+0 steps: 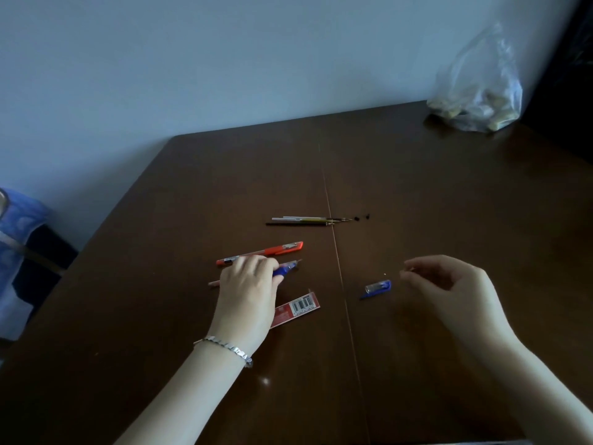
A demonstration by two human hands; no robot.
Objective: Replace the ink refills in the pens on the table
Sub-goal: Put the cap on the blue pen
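Note:
My left hand [247, 284] rests on the table with its fingers closed around a blue pen [286, 268], whose tip points right. Just beyond it lies a red capped pen [261, 252]. A thin reddish stick [214, 282] pokes out left from under my left hand. My right hand [446, 284] hovers to the right with fingers loosely curled and nothing visible in them. A blue pen cap [377, 289] lies on the table left of it. Several loose ink refills [305, 220] lie farther back near the table's seam.
A red package with a barcode [298, 308] lies partly under my left wrist. Small dark bits [362, 217] sit beside the refill tips. A clear plastic bag [478, 97] stands at the far right corner of the dark wooden table [417, 187]. A blue chair [19, 252] is at left.

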